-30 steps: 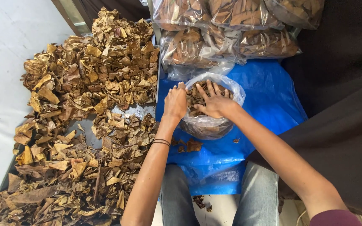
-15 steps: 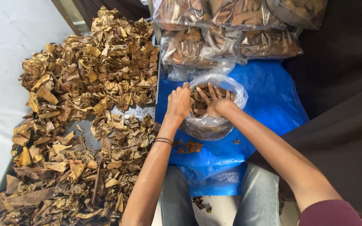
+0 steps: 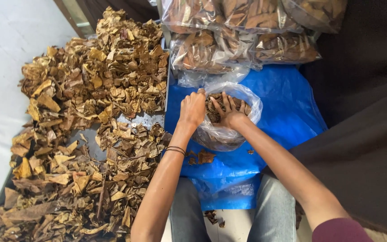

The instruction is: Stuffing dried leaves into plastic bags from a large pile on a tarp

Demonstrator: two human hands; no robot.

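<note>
Pressing deeper now, right hand (image 3: 230, 114) fingers splay on leaves (image 3: 216, 107) while left hand (image 3: 192, 109) grips bag (image 3: 222, 134)

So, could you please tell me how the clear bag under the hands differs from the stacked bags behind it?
The clear bag stands open at the top on the blue sheet; the stacked bags lie closed on their sides. The left hand holds the open bag's rim and the right hand presses inside; nobody touches the stacked bags. All hold dry brown leaves.

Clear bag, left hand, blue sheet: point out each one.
clear bag (image 3: 222, 134), head view, its bulging lower wall
left hand (image 3: 193, 109), head view, back of the hand
blue sheet (image 3: 287, 107), head view, bare part right of the bag
</note>
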